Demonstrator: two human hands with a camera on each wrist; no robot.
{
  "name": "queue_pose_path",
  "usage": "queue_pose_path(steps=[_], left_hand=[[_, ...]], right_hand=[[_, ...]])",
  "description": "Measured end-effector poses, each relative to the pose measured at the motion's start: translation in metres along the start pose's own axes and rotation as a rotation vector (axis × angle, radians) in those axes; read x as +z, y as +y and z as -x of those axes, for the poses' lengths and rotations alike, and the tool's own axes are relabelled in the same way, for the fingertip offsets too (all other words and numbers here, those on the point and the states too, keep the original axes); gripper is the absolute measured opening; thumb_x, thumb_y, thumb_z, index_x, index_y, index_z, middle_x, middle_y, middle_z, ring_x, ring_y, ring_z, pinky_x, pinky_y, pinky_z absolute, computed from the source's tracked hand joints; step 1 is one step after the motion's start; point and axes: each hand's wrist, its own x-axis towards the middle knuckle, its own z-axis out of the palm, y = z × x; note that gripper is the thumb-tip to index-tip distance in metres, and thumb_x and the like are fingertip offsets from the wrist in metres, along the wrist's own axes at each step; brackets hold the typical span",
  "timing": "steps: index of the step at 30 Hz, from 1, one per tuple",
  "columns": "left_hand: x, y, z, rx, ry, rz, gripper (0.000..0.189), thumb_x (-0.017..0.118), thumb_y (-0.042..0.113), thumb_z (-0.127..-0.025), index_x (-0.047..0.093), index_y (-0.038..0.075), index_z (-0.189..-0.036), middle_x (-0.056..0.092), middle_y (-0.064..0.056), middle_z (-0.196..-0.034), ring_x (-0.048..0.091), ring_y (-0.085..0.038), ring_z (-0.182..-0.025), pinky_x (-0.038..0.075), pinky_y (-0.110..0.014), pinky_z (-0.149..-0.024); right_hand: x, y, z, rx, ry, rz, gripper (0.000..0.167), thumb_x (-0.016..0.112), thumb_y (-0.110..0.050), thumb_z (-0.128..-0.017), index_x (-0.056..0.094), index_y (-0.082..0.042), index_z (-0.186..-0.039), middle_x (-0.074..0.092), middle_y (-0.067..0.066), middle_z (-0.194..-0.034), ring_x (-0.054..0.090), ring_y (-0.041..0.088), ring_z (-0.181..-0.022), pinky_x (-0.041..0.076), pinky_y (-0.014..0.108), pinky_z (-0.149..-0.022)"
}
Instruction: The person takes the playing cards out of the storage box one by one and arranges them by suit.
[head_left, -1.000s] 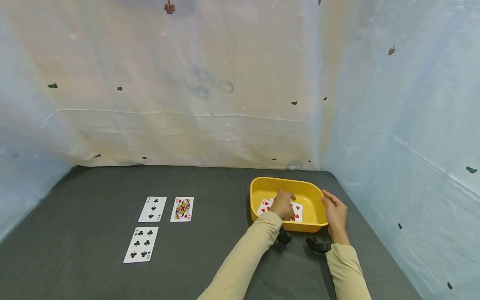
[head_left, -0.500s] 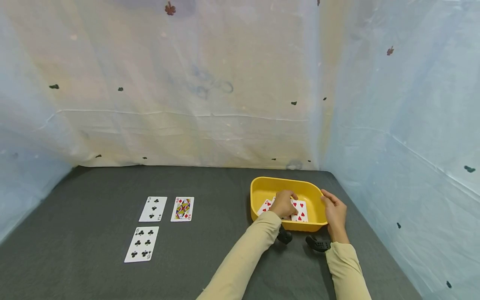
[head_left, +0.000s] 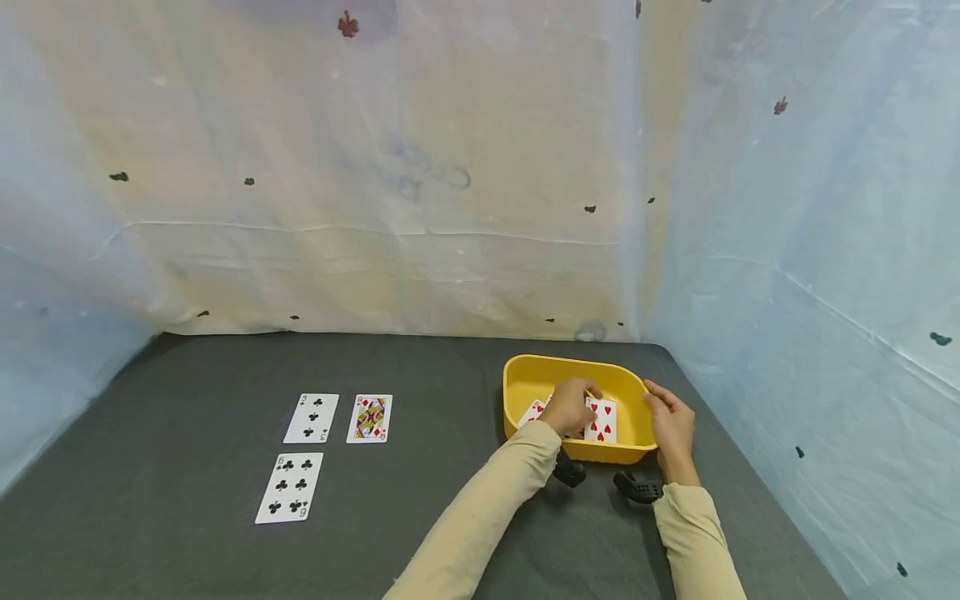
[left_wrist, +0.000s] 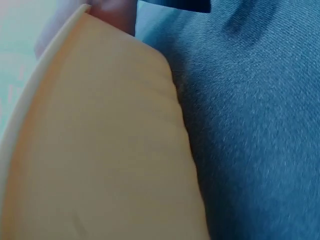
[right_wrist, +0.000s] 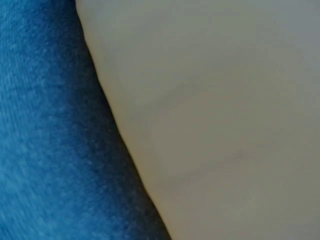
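Observation:
Inside a yellow tray (head_left: 529, 367), my left hand (head_left: 567, 408) curls its fingers at the left edge of a hearts playing card (head_left: 602, 422), pinching it. Another hearts card (head_left: 532, 412) shows partly to the left of that hand, which hides the middle of the tray's floor. My right hand (head_left: 672, 423) grips the tray's right rim, thumb on the near side. The left wrist view is mostly a pale sleeve (left_wrist: 115, 130) with a bit of the left hand (left_wrist: 117, 14) beyond the cuff. Only sleeve (right_wrist: 225, 125) and dark cloth fill the right wrist view.
On the dark cloth-covered table (head_left: 187, 467) lie a three of clubs (head_left: 311, 418), a queen of diamonds (head_left: 370, 418) and, nearer, another clubs card (head_left: 289, 488), all face up. Sheeted walls (head_left: 435, 275) rise behind and at both sides. Black wrist devices (head_left: 637, 488) sit close to the table.
The hearts card beside my left fingers has shifted slightly right and shows more of its face. My left hand has moved only a little; the right hand keeps its grip on the rim.

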Motion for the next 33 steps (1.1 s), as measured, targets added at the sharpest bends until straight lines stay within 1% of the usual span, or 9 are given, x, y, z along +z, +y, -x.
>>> queue_pose_path(steps=[2,5,9,13,17,21,24,29,33], left_hand=[[-0.004,-0.001,0.001,0.024,0.015,-0.002,0.028,0.069,-0.009,-0.083,0.068,0.006,-0.106,0.051,-0.003,-0.080,0.048,-0.014,-0.067,0.044,-0.021,-0.050],[-0.008,-0.002,0.001,0.046,0.043,0.012,0.025,0.070,-0.008,-0.083,0.069,0.004,-0.105,0.052,-0.002,-0.078,0.047,-0.014,-0.069,0.042,-0.022,-0.056],[-0.013,-0.003,-0.001,0.049,0.078,0.049,0.023,0.072,-0.006,-0.083,0.069,0.004,-0.104,0.055,-0.002,-0.082,0.050,-0.014,-0.071,0.045,-0.023,-0.058],[-0.018,-0.001,-0.003,0.032,0.112,0.120,0.023,0.073,-0.004,-0.083,0.068,0.005,-0.104,0.058,-0.002,-0.087,0.056,-0.013,-0.072,0.051,-0.024,-0.059],[-0.027,0.002,-0.002,0.030,0.140,0.204,0.021,0.073,-0.004,-0.083,0.066,0.006,-0.101,0.057,-0.001,-0.086,0.060,-0.015,-0.068,0.053,-0.025,-0.058],[-0.038,0.003,0.002,0.052,0.145,0.276,0.020,0.073,-0.004,-0.084,0.067,0.006,-0.101,0.058,-0.001,-0.085,0.062,-0.015,-0.066,0.055,-0.026,-0.059],[-0.047,0.002,0.006,0.058,0.138,0.316,0.020,0.072,-0.004,-0.085,0.068,0.005,-0.103,0.058,-0.002,-0.087,0.063,-0.014,-0.068,0.056,-0.027,-0.063],[-0.059,0.000,0.011,0.082,0.119,0.350,0.021,0.070,-0.003,-0.087,0.068,0.003,-0.107,0.058,-0.004,-0.089,0.065,-0.015,-0.071,0.056,-0.030,-0.068],[-0.065,-0.006,0.012,0.102,0.121,0.368,0.021,0.070,-0.002,-0.087,0.069,0.003,-0.107,0.061,-0.004,-0.090,0.065,-0.015,-0.072,0.056,-0.032,-0.070]], right_hand=[[0.000,0.000,-0.001,0.000,-0.003,0.003,0.037,0.048,-0.021,-0.102,0.057,-0.006,-0.136,0.052,0.016,-0.136,0.052,0.028,-0.114,0.047,0.014,-0.072],[-0.002,0.000,-0.001,0.003,0.000,0.010,0.037,0.048,-0.022,-0.102,0.057,-0.007,-0.136,0.052,0.015,-0.137,0.053,0.028,-0.112,0.046,0.013,-0.070],[-0.002,0.000,-0.002,0.007,0.005,0.023,0.037,0.048,-0.021,-0.102,0.057,-0.007,-0.136,0.052,0.016,-0.137,0.053,0.028,-0.111,0.047,0.014,-0.069],[-0.003,-0.001,-0.003,0.010,0.007,0.029,0.037,0.049,-0.021,-0.102,0.057,-0.007,-0.136,0.052,0.015,-0.137,0.053,0.027,-0.113,0.046,0.014,-0.071],[-0.004,-0.001,-0.004,0.006,0.005,0.036,0.038,0.049,-0.021,-0.102,0.057,-0.006,-0.135,0.052,0.015,-0.137,0.053,0.028,-0.114,0.046,0.014,-0.071],[-0.005,-0.001,-0.005,0.005,0.013,0.077,0.037,0.050,-0.022,-0.101,0.058,-0.007,-0.135,0.055,0.015,-0.133,0.056,0.028,-0.107,0.048,0.015,-0.069],[-0.005,0.000,-0.006,-0.005,0.012,0.103,0.037,0.050,-0.022,-0.101,0.059,-0.007,-0.134,0.057,0.017,-0.131,0.057,0.028,-0.103,0.049,0.015,-0.067],[-0.007,0.000,-0.008,0.001,0.006,0.095,0.038,0.049,-0.022,-0.102,0.058,-0.006,-0.134,0.055,0.017,-0.133,0.056,0.027,-0.106,0.048,0.013,-0.066],[-0.009,-0.001,-0.009,0.011,0.005,0.104,0.038,0.049,-0.023,-0.102,0.058,-0.007,-0.135,0.054,0.017,-0.134,0.056,0.027,-0.106,0.048,0.013,-0.065]])
